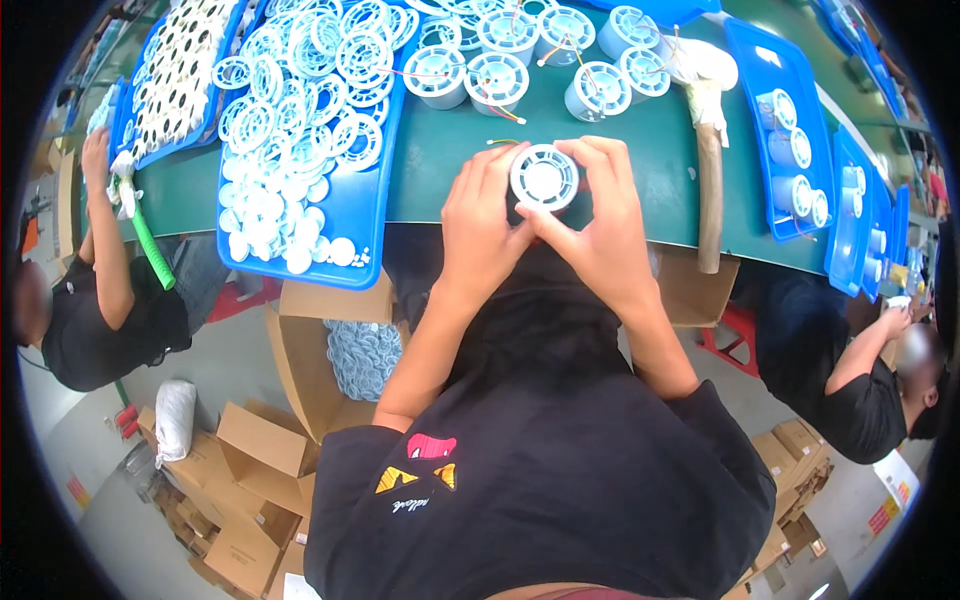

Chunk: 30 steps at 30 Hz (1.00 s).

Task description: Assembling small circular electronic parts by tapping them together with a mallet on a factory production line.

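Between my hands, close to the front edge of the green table [445, 200], is a round white plastic housing [545, 178] with a slotted ring and a plain disc at its centre. My left hand [480, 228] is closed around its left side, and my right hand [607, 225] grips its right side. Both thumbs press at its near rim. A thin lead with a small connector [500, 142] sticks out at the far left of the housing. Farther back stand several similar cylindrical housings [497, 82] with coloured wires. My fingers hide most of the held housing's side wall.
On the left, a blue tray [370, 225] carries loose slotted rings and white discs [290, 215]. A mallet with a wrapped head and wooden handle [709, 190] lies to the right. Beyond it, another blue tray [752, 65] bears housings. Co-workers sit on both sides; cardboard boxes [262, 440] stand below.
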Available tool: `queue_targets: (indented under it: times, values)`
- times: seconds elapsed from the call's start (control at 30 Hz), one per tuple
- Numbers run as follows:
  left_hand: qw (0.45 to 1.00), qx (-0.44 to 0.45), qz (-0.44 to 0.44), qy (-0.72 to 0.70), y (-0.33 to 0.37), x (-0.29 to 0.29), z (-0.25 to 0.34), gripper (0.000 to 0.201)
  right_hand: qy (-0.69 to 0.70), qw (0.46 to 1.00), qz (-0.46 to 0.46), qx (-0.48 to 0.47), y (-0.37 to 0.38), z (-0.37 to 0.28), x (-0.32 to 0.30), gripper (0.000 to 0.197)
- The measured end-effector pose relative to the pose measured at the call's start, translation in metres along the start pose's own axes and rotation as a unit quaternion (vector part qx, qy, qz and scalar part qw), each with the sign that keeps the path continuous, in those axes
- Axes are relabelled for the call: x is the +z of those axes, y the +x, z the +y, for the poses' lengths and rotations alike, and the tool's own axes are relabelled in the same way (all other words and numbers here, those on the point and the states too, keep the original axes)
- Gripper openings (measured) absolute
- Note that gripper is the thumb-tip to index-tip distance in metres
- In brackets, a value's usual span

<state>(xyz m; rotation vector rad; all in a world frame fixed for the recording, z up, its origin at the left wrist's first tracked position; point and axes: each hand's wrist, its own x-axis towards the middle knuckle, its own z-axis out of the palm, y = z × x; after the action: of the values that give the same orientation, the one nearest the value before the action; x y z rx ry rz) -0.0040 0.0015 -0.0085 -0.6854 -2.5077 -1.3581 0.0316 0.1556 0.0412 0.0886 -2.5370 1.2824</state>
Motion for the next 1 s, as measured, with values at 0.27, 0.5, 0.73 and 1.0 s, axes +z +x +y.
queue_targets:
  times: [0.27,0.5,0.73,1.0]
  values:
    - [0.999,0.027,-0.033,-0.031,0.007,0.018,0.011,0.062,-0.019,0.999,0.030,0.034,-0.009,0.005,-0.016,0.062]
    - [0.999,0.025,-0.041,-0.019,0.005,0.018,0.008,0.065,-0.064,0.996,0.042,0.043,-0.013,-0.005,-0.015,0.059]
    - [0.998,0.040,-0.046,-0.010,0.005,0.017,0.007,0.069,-0.042,0.998,0.018,0.043,-0.009,-0.003,-0.019,0.059]
    - [0.999,0.018,-0.035,-0.029,0.002,0.019,0.019,0.074,-0.059,0.995,0.050,0.071,-0.019,-0.007,-0.009,0.058]
